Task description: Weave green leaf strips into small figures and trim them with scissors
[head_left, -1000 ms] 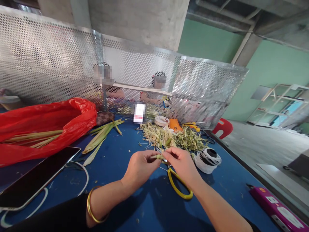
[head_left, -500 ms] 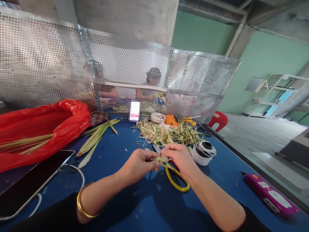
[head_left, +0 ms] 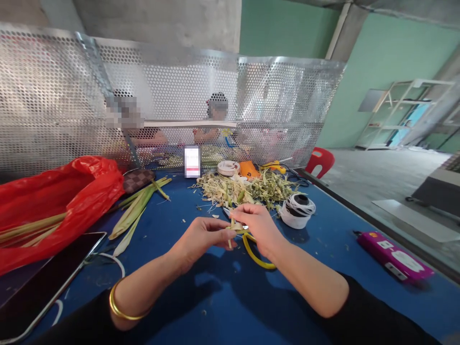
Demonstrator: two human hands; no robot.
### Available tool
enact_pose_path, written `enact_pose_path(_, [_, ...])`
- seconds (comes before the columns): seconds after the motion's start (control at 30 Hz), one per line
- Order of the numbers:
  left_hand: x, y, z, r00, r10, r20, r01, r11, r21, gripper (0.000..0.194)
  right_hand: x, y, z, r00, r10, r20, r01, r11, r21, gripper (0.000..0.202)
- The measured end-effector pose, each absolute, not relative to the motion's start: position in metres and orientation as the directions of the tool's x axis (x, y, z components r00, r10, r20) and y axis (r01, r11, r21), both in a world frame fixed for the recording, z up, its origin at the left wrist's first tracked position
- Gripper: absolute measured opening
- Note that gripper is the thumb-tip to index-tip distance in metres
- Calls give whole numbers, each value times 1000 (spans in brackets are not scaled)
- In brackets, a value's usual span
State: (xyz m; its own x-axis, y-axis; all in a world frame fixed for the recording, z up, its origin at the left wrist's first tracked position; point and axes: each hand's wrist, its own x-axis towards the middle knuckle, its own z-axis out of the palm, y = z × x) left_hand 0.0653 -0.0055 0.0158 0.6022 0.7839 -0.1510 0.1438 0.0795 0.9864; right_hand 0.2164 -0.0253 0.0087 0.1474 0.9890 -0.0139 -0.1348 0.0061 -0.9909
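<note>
A thin, pale green plant strip [head_left: 235, 227] is held between the two hands, above the flat blue table [head_left: 215, 311]. It is pinched by the left hand [head_left: 203, 239], with thumb and fingers almost together, and by the right hand [head_left: 257, 225], with its fingers curled in. The yellow-handled metal scissors [head_left: 253, 258] are partly hidden by the right hand. Farther back, a messy green and cream heap of plant scraps [head_left: 247, 188] is seen.
</note>
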Motion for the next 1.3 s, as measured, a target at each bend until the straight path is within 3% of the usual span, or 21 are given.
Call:
enact_pose_path(0.13, [65,-6,14,620,741,-258,180,185,966,17,217,-25,8,25,999,29,-96,32,-995,17])
enact_pose_path(0.27, [66,-7,12,652,722,-232,160,168,973,15,219,-25,9,-21,999,48,-70,47,-996,15])
enact_pose_path(0.43, [65,-5,15,661,713,-234,201,131,971,20,219,-23,6,14,997,82,7,82,-997,16])
enact_pose_path(0.67, [64,-6,17,670,716,-193,210,66,976,20,214,-20,-5,227,952,205,140,177,-974,17])
enact_pose_path(0.9, [68,-9,15,472,849,-238,82,226,971,19,223,-20,8,114,945,306,239,273,-932,21])
enact_pose_path(1.0, [68,-6,14,407,879,-247,33,257,966,23,227,-21,11,120,939,322,376,257,-890,18])
enact_pose_path(1.2, [68,-5,12,440,860,-259,26,276,961,24,226,-21,2,211,906,368,512,218,-831,17])
enact_pose_path(1.3, [67,-5,11,428,867,-256,-18,291,957,24,228,-22,1,199,863,465,561,289,-776,12])
